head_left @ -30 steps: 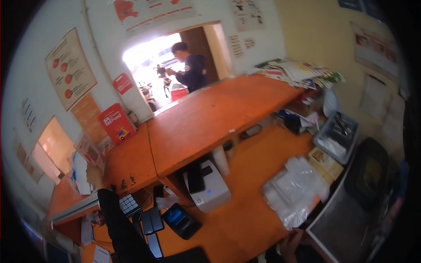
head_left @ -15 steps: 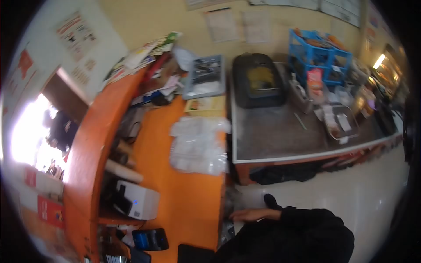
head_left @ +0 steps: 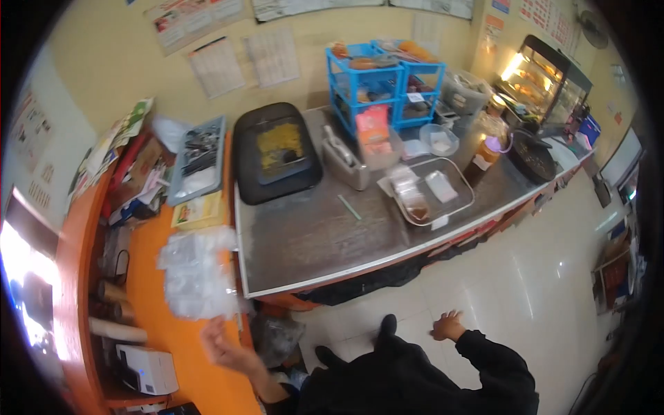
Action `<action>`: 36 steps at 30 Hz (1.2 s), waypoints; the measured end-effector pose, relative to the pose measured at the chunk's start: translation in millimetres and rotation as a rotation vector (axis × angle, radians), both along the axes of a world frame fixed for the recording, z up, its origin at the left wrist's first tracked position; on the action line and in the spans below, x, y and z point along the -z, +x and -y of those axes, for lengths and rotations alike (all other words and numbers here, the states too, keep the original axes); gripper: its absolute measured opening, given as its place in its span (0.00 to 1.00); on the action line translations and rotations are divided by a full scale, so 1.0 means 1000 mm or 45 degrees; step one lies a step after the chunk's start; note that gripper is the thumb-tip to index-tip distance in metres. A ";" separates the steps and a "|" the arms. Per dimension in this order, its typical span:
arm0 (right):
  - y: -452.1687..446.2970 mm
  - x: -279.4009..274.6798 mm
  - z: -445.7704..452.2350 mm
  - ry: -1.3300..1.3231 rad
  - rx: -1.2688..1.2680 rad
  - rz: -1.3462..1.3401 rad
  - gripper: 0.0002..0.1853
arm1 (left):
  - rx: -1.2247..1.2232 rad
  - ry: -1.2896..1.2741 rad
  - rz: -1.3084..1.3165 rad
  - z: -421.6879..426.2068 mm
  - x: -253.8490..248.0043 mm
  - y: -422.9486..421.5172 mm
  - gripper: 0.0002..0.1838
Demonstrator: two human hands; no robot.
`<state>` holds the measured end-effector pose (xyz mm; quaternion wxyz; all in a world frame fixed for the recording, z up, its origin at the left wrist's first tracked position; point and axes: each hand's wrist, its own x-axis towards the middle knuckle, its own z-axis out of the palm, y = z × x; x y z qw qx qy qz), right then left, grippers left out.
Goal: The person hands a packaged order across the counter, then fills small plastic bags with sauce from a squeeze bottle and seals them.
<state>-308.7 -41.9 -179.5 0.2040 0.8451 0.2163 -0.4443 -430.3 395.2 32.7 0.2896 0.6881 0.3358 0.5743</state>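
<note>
My left hand (head_left: 225, 349) is over the orange counter (head_left: 152, 277), just below the stack of clear plastic bags (head_left: 197, 273). It is smeared by motion, its fingers seem bent, and whether they touch a bag is unclear. Out to the right, my right hand (head_left: 448, 326) hangs above the tiled floor (head_left: 498, 290) with its fingers apart and nothing in it. Beyond the bags lie a yellow box (head_left: 198, 210) and a grey-blue tray of cutlery (head_left: 199, 160).
A steel-topped table (head_left: 311, 238) holds a black tub (head_left: 277, 153), blue racks (head_left: 380, 83), a wire-rimmed tray (head_left: 432, 190) and a sauce bottle (head_left: 482, 162). A lit display case (head_left: 536, 79) stands behind. A white printer (head_left: 149, 370) is at the lower left.
The view has swung right, from the doorway and high counter to the steel-topped table. My left hand has left the papers at the far counter end. My right hand has moved away from the counter edge.
</note>
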 end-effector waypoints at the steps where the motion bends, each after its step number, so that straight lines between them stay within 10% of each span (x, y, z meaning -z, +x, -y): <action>1: 0.010 -0.007 0.012 0.352 0.295 -0.247 0.32 | 0.230 -0.092 -0.051 0.028 0.008 0.029 0.17; 4: 0.005 -0.068 0.009 1.380 0.760 -0.761 0.35 | 0.802 0.179 -0.337 0.100 0.025 0.099 0.06; 10: 0.045 -0.089 0.055 0.333 0.166 0.334 0.22 | 1.237 0.315 -0.429 0.214 0.053 0.191 0.07; 14: 0.164 -0.121 0.069 1.667 0.824 0.606 0.13 | 1.383 0.345 -0.437 0.256 0.056 0.225 0.07; 15: 0.202 -0.114 0.067 1.859 0.463 0.977 0.11 | 1.415 0.345 -0.444 0.262 0.060 0.232 0.07; 23: 0.404 -0.050 0.035 1.258 0.013 1.164 0.07 | 1.396 0.151 -0.463 0.261 0.070 0.285 0.06; 36: 0.417 -0.039 0.038 1.092 -0.028 1.039 0.04 | 1.666 -0.534 -0.595 0.266 0.107 0.415 0.07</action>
